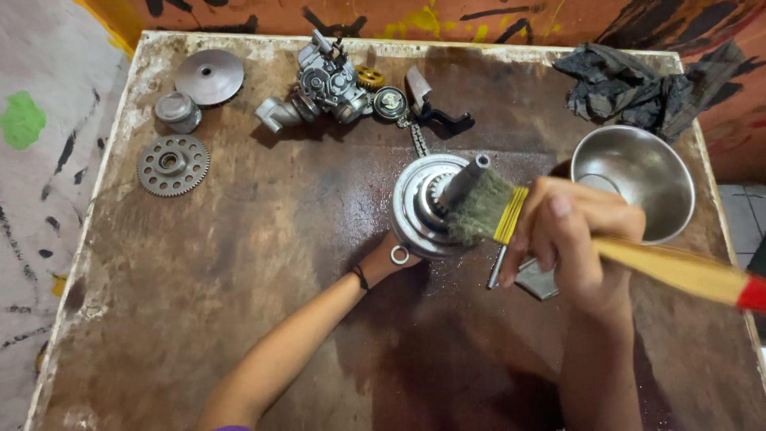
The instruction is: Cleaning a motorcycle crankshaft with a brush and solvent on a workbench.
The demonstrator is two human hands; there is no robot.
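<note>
Your right hand [578, 239] is clamped around the yellow wooden handle of a paintbrush with grey bristles and a yellow ferrule [487, 209], bristles pressed against the round silver metal pulley assembly with a central shaft [423, 207]. That assembly stands near the middle of the worn brown metal worktable [239, 263], tilted toward you. Your left hand [391, 259] grips its lower edge from beneath; the fingers are mostly hidden behind it, so you cannot tell exactly how they close. A small metal ring [399, 255] lies just beside that hand.

A shiny steel bowl [638, 179] sits just right of the brush, a black crumpled rag [630, 88] behind it. At the far left lie a toothed grey gear [173, 165], a smooth metal disc [209, 77] and a small metal cup [179, 111]; a grey carburettor body [327, 84] rests at the far centre.
</note>
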